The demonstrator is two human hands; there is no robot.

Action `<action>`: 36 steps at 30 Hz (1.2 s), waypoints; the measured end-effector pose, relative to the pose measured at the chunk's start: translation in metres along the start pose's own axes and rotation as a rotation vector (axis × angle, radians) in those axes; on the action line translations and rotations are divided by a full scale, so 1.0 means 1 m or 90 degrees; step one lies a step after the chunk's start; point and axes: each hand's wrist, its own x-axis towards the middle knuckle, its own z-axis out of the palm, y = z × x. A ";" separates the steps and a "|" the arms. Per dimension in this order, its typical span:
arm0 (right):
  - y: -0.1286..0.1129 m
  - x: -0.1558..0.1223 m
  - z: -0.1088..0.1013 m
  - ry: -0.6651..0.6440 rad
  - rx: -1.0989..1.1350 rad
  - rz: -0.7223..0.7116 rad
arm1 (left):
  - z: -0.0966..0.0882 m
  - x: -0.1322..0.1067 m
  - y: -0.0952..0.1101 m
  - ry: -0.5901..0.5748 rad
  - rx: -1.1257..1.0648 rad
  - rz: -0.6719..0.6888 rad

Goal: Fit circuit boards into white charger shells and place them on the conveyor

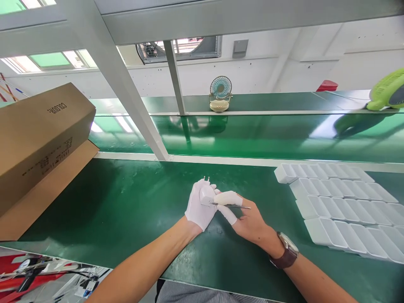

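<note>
My left hand (198,208), in a white glove, is closed around a small white plug adapter (206,194) whose two metal pins point up and away. My right hand (244,216) is bare apart from white finger cots on the thumb and forefinger. It pinches thin metal tweezers (233,205), and their tip touches the adapter's side. Both hands hover just above the green mat of the workbench (132,210), near its middle. A brown-strapped watch (286,251) sits on my right wrist.
A white plastic tray (344,210) with several empty compartments lies at the right. A large cardboard box (38,139) rests on a cardboard sheet at the left. Behind run a green conveyor belt (252,134), a slanted metal post (126,92), a small teal desk fan (220,93) and a lime green fan (388,90).
</note>
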 end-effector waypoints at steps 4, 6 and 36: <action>-0.006 0.001 -0.004 0.112 0.041 -0.032 | -0.008 0.003 0.008 -0.088 -0.061 -0.044; -0.006 0.001 -0.005 0.150 0.032 -0.034 | -0.011 0.004 0.012 -0.135 -0.078 -0.082; 0.008 -0.008 0.007 0.028 -0.014 -0.097 | -0.005 -0.004 0.007 -0.083 -0.085 -0.087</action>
